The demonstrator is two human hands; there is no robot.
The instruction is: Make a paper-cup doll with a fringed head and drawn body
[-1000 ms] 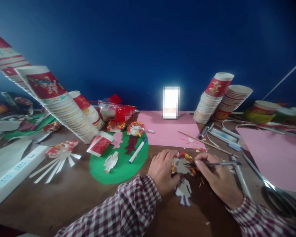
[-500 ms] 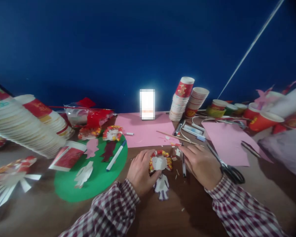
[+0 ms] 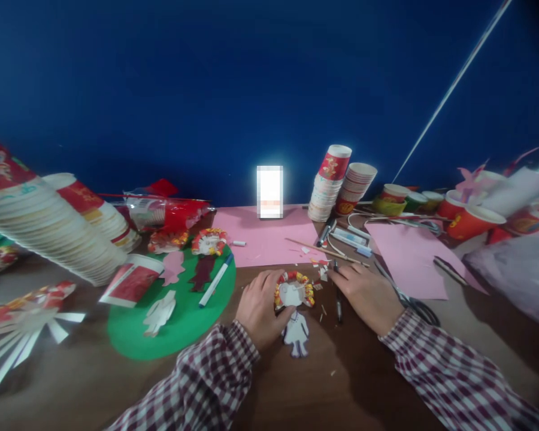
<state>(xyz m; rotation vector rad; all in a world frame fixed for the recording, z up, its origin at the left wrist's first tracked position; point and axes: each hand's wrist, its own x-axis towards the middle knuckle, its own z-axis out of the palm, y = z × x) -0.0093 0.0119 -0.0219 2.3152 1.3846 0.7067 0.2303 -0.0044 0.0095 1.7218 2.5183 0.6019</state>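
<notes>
My left hand (image 3: 263,308) grips the left edge of a round paper piece (image 3: 291,293) with a red and yellow rim, its thumb across the lower part. Just below that piece lies a white paper doll figure (image 3: 296,335) with a purple outline, flat on the brown table (image 3: 323,395). To the right, my right hand (image 3: 366,296) rests palm down, its fingertips by the upper end of a dark pen (image 3: 338,296). Whether those fingers hold the pen is unclear. Small paper scraps (image 3: 322,275) lie between the two hands.
A green paper disc (image 3: 188,323) at the left bears cut-outs and a blue-capped marker (image 3: 215,280). Tall cup stacks (image 3: 49,221) lean at the far left; more cups (image 3: 327,182) stand behind. Black-handled scissors (image 3: 420,308) and pink paper (image 3: 408,257) lie right. A lit screen (image 3: 270,191) stands behind.
The view has shifted slightly. My left hand stays on the round piece, and my right hand remains beside the pen, now covering more of the scissors with its forearm.
</notes>
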